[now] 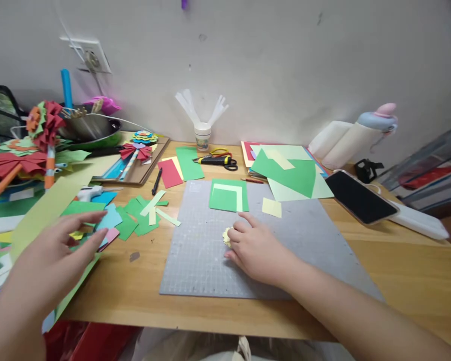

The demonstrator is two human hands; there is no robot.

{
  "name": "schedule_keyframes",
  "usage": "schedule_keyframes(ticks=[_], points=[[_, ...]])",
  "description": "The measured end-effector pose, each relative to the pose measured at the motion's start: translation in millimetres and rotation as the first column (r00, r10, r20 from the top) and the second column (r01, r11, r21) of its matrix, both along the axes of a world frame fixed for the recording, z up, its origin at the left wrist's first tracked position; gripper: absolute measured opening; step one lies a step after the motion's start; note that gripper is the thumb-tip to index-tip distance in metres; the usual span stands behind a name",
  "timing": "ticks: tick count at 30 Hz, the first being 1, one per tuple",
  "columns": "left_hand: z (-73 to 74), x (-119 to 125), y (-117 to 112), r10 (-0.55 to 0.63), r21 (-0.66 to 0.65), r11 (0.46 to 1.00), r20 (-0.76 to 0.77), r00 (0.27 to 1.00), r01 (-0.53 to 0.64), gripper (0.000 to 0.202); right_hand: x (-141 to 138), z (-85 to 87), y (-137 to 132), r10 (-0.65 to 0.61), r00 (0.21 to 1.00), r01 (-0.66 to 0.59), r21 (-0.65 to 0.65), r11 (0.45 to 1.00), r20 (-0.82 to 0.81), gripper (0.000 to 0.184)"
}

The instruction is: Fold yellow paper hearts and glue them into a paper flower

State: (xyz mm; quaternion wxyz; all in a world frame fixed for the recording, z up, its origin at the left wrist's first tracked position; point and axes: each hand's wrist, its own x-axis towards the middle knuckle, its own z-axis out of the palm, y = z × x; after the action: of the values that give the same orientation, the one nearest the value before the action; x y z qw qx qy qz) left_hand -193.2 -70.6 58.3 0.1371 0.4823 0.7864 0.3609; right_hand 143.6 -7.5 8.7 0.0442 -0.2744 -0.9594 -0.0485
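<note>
My right hand [257, 248] is over the grey cutting mat [195, 271], its thumb and curled fingers at a small pale yellow paper piece with a scalloped edge [226, 235]. Part of that piece is hidden under the fingers. Farther up the mat lies a green paper square [229, 204] with pale green strips on it, and to its right a pale yellow paper square [272, 207]. At the left, my left hand [56, 255] hovers by the coloured paper scraps, thumb and fingers apart, holding nothing.
Green scraps [126, 223] and a black pen [157, 181] lie left of the mat. Scissors [230, 163] and a cutter [212, 160] sit behind it, near a paper cup [202, 138]. A phone [363, 196] is at the right. Paper flowers [47, 125] crowd the left.
</note>
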Motion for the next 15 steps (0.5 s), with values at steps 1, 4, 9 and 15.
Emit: schedule_keyframes(ticks=[1, 4, 9, 15], points=[[-3.9, 0, -1, -0.026, -0.089, 0.996, -0.124, 0.992, 0.015, 0.028, 0, -1.6, 1, -0.003, 1.0, 0.003, -0.005, 1.0, -0.022, 0.03], [-16.8, 1, 6, -0.178, -0.193, 0.974, -0.315, 0.932, 0.12, 0.025, 6, -9.5, 4, -0.041, 0.989, 0.037, -0.033, 0.999, -0.139, 0.029], [-30.9, 2, 51, -0.39, -0.302, 0.907, -0.338, 0.857, 0.293, 0.036, 23, -16.9, 14, -0.041, 0.955, 0.003, -0.131, 0.991, -0.292, 0.027], [-27.6, 9, 100, -0.424, -0.368, 0.879, -0.316, 0.849, 0.302, 0.024, 39, -13.6, 24, -0.068, 0.837, 0.033, -0.074, 0.997, -0.542, 0.025]])
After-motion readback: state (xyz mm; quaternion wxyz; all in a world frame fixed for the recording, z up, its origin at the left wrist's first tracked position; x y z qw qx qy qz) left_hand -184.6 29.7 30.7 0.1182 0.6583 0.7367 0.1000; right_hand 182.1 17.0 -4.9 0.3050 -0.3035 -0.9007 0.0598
